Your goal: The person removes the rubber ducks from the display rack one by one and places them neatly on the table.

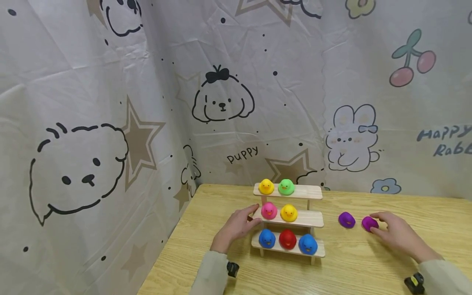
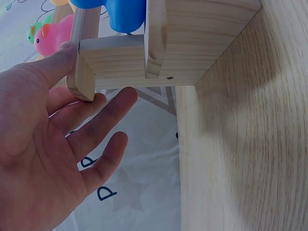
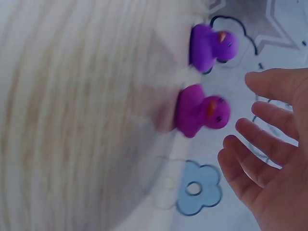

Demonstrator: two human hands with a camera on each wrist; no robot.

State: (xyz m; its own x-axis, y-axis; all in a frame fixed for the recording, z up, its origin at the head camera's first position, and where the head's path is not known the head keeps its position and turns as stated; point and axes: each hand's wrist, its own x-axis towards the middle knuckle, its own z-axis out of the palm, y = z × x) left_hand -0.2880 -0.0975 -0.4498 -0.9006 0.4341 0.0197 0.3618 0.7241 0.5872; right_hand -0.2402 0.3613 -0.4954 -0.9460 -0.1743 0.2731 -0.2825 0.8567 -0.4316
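Note:
A three-tier wooden display stand carries small rubber ducks. My left hand grips the left end of its middle shelf, thumb at the front edge and fingertips behind, as the left wrist view shows. Over on the right, a magenta duck sits on the table, with a purple duck beside it. My right hand is at the magenta duck, fingers spread and loosely bent. In the right wrist view, a gap shows between these fingertips and the duck.
The top shelf bears a yellow duck and a green duck; the middle, a pink duck and a yellow one; the bottom, a red duck between two blue ones. A printed curtain hangs behind the wooden table.

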